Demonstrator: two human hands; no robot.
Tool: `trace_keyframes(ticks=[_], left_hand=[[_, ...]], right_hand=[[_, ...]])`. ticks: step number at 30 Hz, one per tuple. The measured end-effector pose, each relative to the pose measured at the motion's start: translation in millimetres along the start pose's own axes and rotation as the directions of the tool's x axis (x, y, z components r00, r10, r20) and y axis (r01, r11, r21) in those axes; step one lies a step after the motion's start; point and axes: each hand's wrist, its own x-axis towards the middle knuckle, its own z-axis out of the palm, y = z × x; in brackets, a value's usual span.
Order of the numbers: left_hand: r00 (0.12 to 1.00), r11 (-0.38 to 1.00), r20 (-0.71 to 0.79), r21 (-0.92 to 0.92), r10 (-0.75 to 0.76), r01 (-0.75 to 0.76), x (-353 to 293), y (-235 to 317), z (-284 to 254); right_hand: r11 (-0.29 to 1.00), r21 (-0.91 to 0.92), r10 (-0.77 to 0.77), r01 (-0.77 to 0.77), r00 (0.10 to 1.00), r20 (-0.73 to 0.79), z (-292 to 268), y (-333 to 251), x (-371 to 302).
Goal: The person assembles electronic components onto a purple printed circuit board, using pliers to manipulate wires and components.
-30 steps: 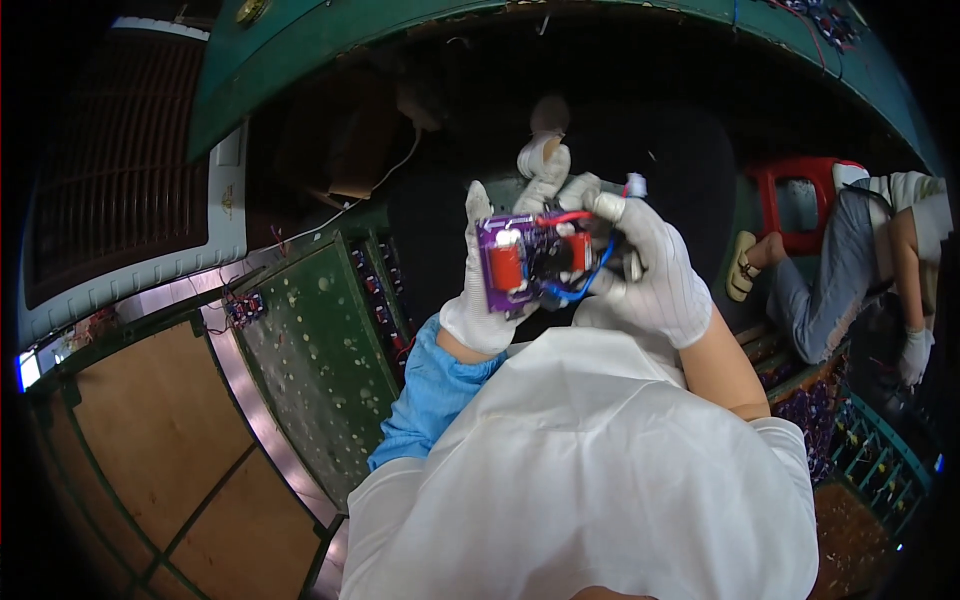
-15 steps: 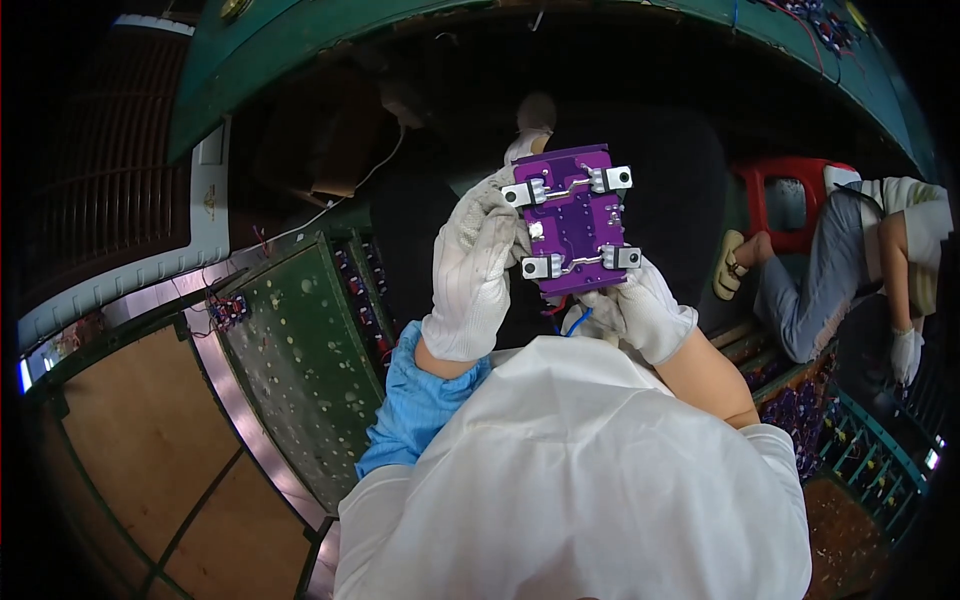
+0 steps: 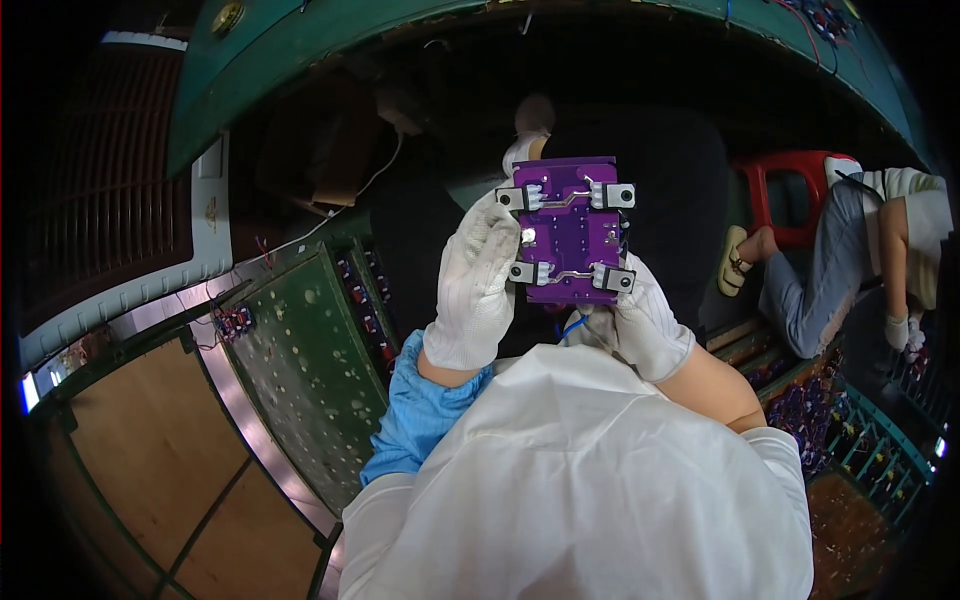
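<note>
Held up before my chest is a purple circuit board [image 3: 570, 228], its flat face turned toward me. Solder tracks cross it, and two black-and-silver tabbed parts stick out on each side. My left hand [image 3: 473, 275], in a white knit glove, grips the board's left edge, its fingertips partly hidden behind it. Gloved as well, my right hand [image 3: 645, 318] closes on the lower right corner, with its fingers partly under the board. A blue wire [image 3: 574, 326] hangs below the lower edge, between the hands.
A green bench [image 3: 330, 45] curves across the far side. To the left stand a green speckled panel [image 3: 300, 370] and brown boards [image 3: 150, 430]. A co-worker in grey trousers [image 3: 820, 270] sits at the right near a red stool [image 3: 765, 200]. Purple boards [image 3: 800, 410] are piled at lower right.
The board has straightened from a slight tilt and shifted a little lower, with both hands still on it. At the right, the co-worker's gloved hand has moved up slightly.
</note>
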Motion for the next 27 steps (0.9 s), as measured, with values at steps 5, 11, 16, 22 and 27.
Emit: trace_keyframes(ticks=[5, 11, 16, 22, 27], left_hand=[[0.989, 0.904, -0.032, 0.411, 0.143, -0.117, 1.4, -4.0, 0.0], [0.997, 0.998, -0.071, 0.064, 0.019, -0.014, 2.4, 8.4, 3.6], [0.999, 0.962, -0.022, 0.27, 0.038, -0.031, -1.0, 14.6, 4.8], [0.989, 0.981, 0.128, 0.173, 0.07, -0.091, -5.5, 8.5, 9.5], [0.951, 0.971, 0.199, 0.002, 0.236, -0.241, -13.7, -5.6, 13.7]], right_hand=[[1.0, 0.015, -0.026, 0.025, 0.998, 0.061, -4.9, -1.5, 1.5], [0.971, -0.207, -0.127, 0.118, 0.991, -0.032, -16.8, -13.5, 7.4], [0.725, -0.257, -0.614, 0.639, 0.769, 0.18, -28.4, 3.7, 14.8], [0.284, -0.581, -0.722, 0.763, 0.569, 0.395, -25.8, 8.4, 12.3], [0.336, -0.531, -0.758, 0.778, 0.558, 0.338, -12.7, 4.2, 8.3]])
